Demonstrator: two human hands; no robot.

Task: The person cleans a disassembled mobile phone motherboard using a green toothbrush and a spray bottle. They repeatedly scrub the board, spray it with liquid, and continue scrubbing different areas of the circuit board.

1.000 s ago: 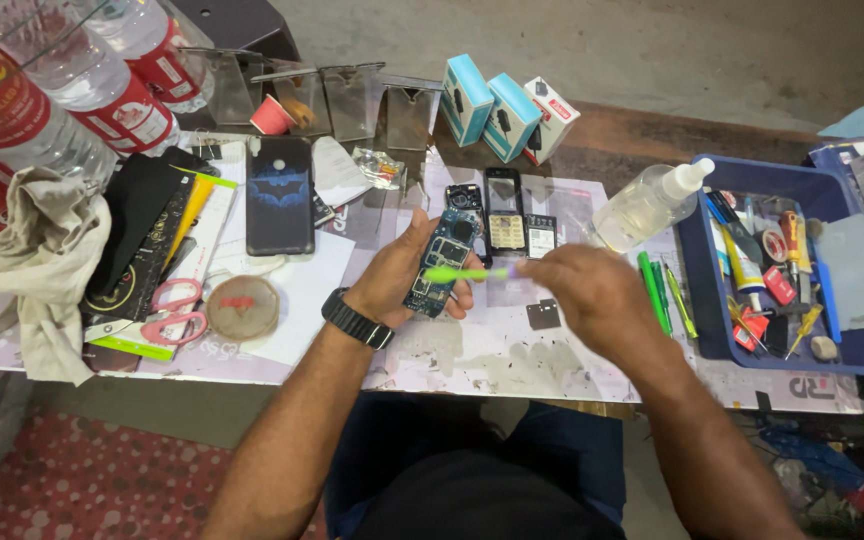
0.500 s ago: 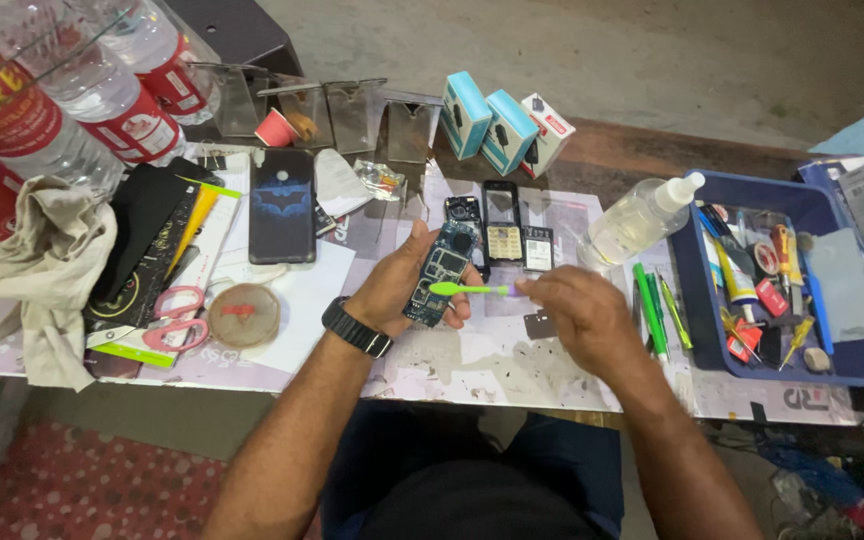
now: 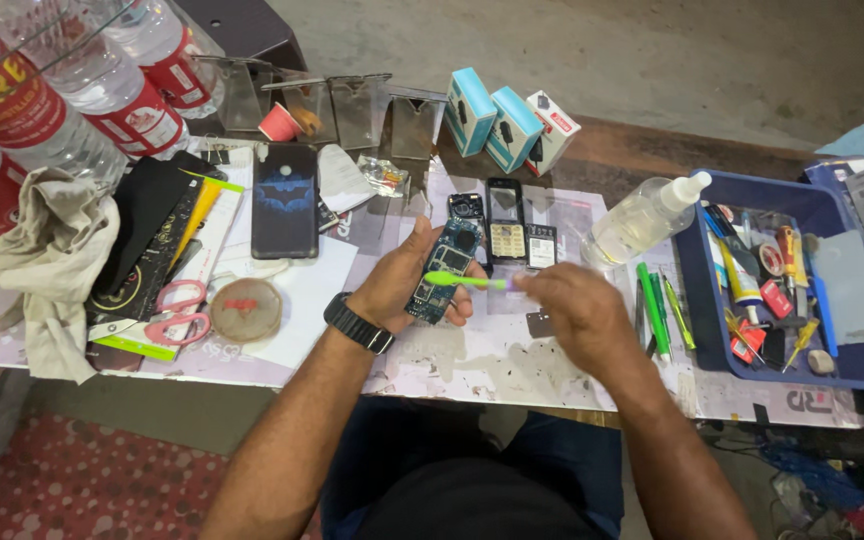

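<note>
Brushing a phone circuit board over the desk

Left hand (image 3: 407, 280), with a black watch on the wrist, is curled around a blue-green phone circuit board (image 3: 444, 272), holding it tilted just above the desk (image 3: 472, 360). Right hand (image 3: 577, 315) is closed on the handle of a green toothbrush (image 3: 462, 281), head resting on the board. Just behind sit a keypad frame (image 3: 505, 232) and other phone parts, further back three small boxes (image 3: 512, 125). A spray bottle (image 3: 644, 215) and a blue tool tray (image 3: 857, 365) lie right, a dark phone case (image 3: 285, 200) and pink scissors (image 3: 174, 312) left.
</note>
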